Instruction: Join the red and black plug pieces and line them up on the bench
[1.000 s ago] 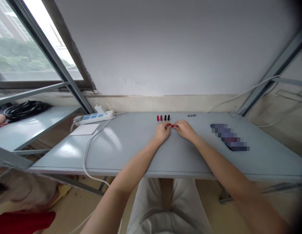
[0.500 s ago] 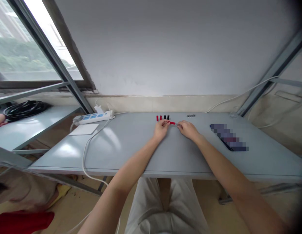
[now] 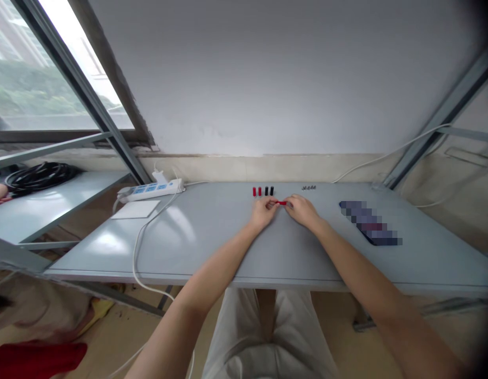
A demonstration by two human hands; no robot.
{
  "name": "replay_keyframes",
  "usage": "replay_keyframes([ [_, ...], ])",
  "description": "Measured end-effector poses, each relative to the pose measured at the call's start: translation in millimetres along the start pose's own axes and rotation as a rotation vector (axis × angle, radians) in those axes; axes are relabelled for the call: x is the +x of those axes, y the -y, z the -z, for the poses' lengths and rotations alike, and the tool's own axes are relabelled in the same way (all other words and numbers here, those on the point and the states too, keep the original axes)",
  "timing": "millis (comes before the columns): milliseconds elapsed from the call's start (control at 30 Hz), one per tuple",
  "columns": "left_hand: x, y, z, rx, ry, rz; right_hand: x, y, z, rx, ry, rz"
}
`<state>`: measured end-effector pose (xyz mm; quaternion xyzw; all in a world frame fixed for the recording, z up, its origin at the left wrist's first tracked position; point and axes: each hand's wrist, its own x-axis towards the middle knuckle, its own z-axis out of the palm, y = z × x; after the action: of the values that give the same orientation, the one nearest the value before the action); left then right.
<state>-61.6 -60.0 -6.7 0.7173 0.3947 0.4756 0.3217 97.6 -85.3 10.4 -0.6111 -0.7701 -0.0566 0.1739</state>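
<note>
Both my hands meet over the middle of the grey table [image 3: 212, 237]. Between their pinched fingertips is a small red cylindrical piece [image 3: 282, 202], held at one end by my left hand [image 3: 262, 212] and at the other by my right hand [image 3: 302, 209]. Just behind them stand two small red pieces [image 3: 256, 191] and two small black pieces [image 3: 269, 190] in a short row. A cluster of tiny dark metal parts [image 3: 308, 187] lies further right near the table's back edge.
A white power strip [image 3: 151, 190] with its cable [image 3: 139, 247] lies at the back left beside a white pad [image 3: 136, 209]. A dark flat object [image 3: 370, 222] lies at the right. A coil of black cable [image 3: 38, 176] sits on the left shelf, where another person's arm shows at the edge.
My hands drew apart half a second ago, with the red piece in the left fingers. They have come back together on it.
</note>
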Motion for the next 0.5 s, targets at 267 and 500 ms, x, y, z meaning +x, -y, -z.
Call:
replay_keyframes([
  [267, 1.9, 6.4, 1.9, 0.065, -0.002, -0.001, 0.0, 3.6, -8.1, 0.047, -0.053, 0.107],
  [500, 3.4, 7.7, -0.5, 0.037, -0.015, 0.047, 0.5, 3.7, -7.6, 0.072, -0.034, 0.017],
])
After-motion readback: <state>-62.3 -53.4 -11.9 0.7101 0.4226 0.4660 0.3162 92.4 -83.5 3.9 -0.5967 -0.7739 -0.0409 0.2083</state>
